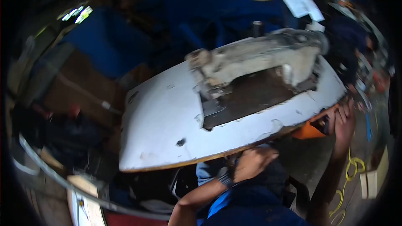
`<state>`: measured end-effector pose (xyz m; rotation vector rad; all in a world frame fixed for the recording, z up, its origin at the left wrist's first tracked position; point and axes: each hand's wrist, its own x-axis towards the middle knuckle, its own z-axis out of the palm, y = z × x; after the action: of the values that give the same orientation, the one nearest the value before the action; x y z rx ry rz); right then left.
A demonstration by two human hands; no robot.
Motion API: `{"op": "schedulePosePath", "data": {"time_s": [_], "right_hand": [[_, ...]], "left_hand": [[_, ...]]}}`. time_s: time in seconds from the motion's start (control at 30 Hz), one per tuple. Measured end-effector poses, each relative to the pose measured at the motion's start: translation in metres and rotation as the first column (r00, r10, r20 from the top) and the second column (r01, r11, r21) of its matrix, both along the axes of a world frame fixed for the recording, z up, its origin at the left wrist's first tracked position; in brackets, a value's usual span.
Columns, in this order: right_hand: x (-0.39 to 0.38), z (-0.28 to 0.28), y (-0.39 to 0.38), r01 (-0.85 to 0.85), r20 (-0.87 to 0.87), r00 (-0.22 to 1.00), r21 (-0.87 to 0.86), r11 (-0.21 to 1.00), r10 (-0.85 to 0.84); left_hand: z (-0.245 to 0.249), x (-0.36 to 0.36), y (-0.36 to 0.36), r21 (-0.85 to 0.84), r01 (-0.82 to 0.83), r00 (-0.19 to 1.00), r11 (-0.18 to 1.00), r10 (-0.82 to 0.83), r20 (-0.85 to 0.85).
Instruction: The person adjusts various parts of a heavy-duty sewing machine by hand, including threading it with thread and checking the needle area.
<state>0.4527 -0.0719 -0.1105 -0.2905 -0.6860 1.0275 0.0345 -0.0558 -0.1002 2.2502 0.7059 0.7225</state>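
An old industrial sewing machine, its paint worn and dirty, stands on a white tabletop with a chipped, brownish edge. A dark rectangular opening lies under the machine's arm. My left hand, with a dark band at the wrist, is closed in a fist just below the front edge; what it holds, if anything, is hidden. At the right end, my right hand has its fingers curled at the tabletop's edge, beside an orange piece under the table. Motion blur softens the details.
Blue cloth covers something behind the table. White papers lie at the back right. A yellow cable coils on the floor at right, near a pale wooden piece. Another person is at the far right.
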Motion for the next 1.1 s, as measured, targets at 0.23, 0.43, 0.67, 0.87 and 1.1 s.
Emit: {"op": "schedulePosePath", "data": {"time_s": [0.23,0.43,0.67,0.87,1.1], "right_hand": [[0.082,-0.034,0.090,0.606,0.473,0.773,-0.356,0.712,-0.421],[0.055,-0.028,0.186,0.842,0.808,0.321,-0.004,0.539,-0.495],[0.059,-0.024,0.199,0.742,0.774,0.517,-0.192,0.643,-0.365],[0.058,-0.023,0.192,0.736,0.809,0.482,-0.165,0.657,-0.336],[0.052,-0.005,0.173,0.661,0.806,0.540,-0.227,0.715,-0.243]], "left_hand": [[-0.005,-0.076,0.010,0.333,-0.224,0.960,0.916,0.267,-0.089],[-0.016,-0.103,0.027,0.442,-0.311,0.895,0.841,0.417,-0.162],[-0.022,-0.095,0.027,0.586,-0.320,0.879,0.745,0.464,-0.110],[-0.027,-0.095,0.027,0.613,-0.315,0.879,0.725,0.466,-0.099],[-0.021,-0.090,0.028,0.609,-0.293,0.897,0.737,0.432,-0.090]]}}
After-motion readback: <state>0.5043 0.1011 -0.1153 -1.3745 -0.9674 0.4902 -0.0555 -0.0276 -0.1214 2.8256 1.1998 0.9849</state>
